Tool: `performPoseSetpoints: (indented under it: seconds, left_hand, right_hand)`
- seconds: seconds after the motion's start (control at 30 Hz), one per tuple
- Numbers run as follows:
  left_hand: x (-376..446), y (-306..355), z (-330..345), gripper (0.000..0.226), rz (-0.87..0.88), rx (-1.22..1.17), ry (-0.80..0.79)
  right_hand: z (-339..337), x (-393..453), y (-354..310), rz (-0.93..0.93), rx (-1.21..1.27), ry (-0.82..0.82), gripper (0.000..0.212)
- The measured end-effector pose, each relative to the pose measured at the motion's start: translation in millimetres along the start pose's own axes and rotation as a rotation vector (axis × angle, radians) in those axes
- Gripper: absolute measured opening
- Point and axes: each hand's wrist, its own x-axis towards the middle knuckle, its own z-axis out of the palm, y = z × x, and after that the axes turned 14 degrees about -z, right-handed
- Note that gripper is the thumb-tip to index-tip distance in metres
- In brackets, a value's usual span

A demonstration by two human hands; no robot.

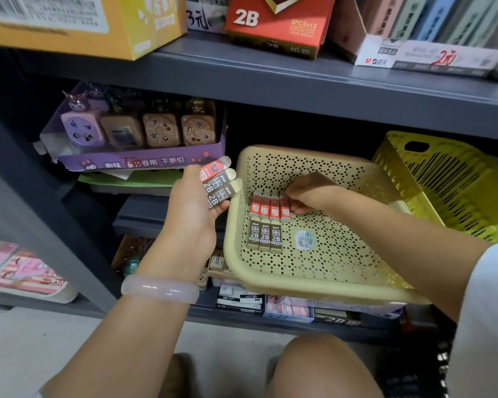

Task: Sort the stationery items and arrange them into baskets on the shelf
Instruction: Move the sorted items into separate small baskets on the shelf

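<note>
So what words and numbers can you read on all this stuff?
"2B" and "5PCS x 12": red box on the upper shelf.
"M&G": white display box, upper right.
"2B": brown erasers in the beige basket.
"2B": brown erasers in the left hand.
"4B": black-and-white packs below the basket.
Red erasers, basket sticker, yellow box: too blurred.

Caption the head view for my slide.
Right hand places a red eraser in the beige basket; left hand holds three more.

Perforated matt beige plastic basket [322,271]; glossy paper-sleeved erasers [266,222] inside; smooth translucent pink bangle [159,289]; matt grey shelf [299,81]; printed cardboard boxes [276,24].
</note>
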Motion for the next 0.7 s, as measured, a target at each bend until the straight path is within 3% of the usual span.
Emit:
performPoseSetpoints:
  seconds: [0.23, 0.33, 0.43, 0.5, 0.7]
  left_hand:
    - [0.3, -1.3, -1.7, 0.026, -0.012, -0.002, 0.043]
    - [0.6, -2.1, -2.7, 0.023, -0.008, -0.002, 0.036]
    - [0.2, -2.7, -1.7, 0.023, 0.02, 0.019, 0.036]
    - [-1.0, -1.5, -0.7, 0.02, 0.031, 0.023, 0.051]
    - [-0.3, -1.5, -2.7, 0.018, 0.084, 0.087, 0.042]
  right_hand:
    - [-3.0, -9.5, -8.1, -0.052, -0.047, -0.047, 0.031]
    - [-3.3, -17.8, -21.1, -0.187, 0.191, 0.056, 0.021]
    - [3.1, -31.8, -43.0, -0.399, 0.531, -0.022, 0.008]
    - [9.8, -37.3, -53.3, -0.493, 0.539, -0.073, 0.003]
    - [21.4, -35.5, -56.7, -0.527, 0.59, 0.026, 0.007]
